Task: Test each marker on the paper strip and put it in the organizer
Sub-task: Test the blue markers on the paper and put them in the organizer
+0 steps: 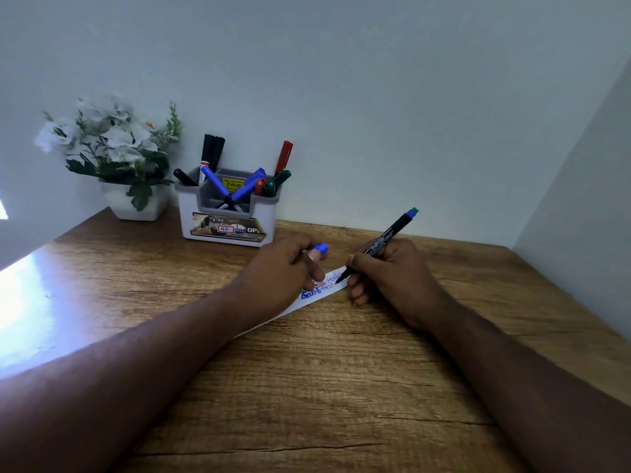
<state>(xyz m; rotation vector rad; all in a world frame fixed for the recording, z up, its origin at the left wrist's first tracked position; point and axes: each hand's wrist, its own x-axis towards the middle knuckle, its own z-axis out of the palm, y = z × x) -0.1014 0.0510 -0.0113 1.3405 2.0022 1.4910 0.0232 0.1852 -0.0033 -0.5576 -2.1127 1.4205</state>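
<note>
A white paper strip (309, 301) lies slanted on the wooden table (324, 387), with blue and thin dark scribbles on it. My right hand (392, 278) grips a slim black marker (386, 237) with a blue-green end, its tip touching the strip's far end. My left hand (283, 271) presses on the strip and holds a blue cap (321, 248) between its fingers. The grey and white organizer (227, 216) stands against the wall behind my hands, holding several black, blue, red and green markers.
A white pot of artificial white flowers (112, 155) stands left of the organizer. Walls close the table at the back and on the right. Bright glare falls on the table's left side.
</note>
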